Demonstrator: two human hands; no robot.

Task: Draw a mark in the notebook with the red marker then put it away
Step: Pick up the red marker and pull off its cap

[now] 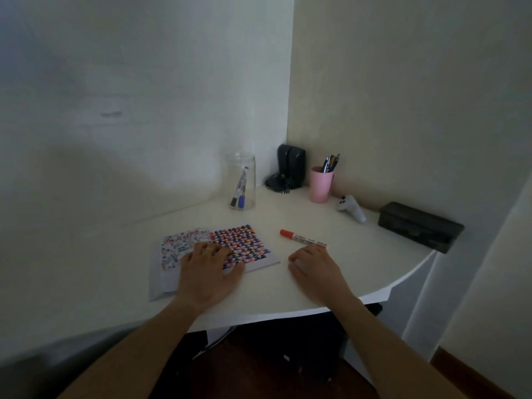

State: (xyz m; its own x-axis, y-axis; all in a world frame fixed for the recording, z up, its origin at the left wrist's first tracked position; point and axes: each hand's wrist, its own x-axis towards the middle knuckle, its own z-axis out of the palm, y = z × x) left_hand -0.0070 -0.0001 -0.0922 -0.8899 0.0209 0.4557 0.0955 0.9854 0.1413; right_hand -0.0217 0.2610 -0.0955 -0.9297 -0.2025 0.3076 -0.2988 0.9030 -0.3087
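**Hands flat, red marker lying loose on the desk**

I see a smooth white rounded corner desk (331,280). On it lies the closed notebook (244,243), its cover a dense woven red-blue print. My left hand (208,269) presses flat on it, fingers spread, holding nothing. My right hand (315,269) rests loosely curled on the desk, gripping nothing, fingertips just beside the red marker (302,239), a slim capped cylinder lying right of the notebook. A clear glass jar (241,181) stands behind.

Clear jar (241,181) holding markers, pink pen cup (321,184), white controller (351,208), black case (419,226)
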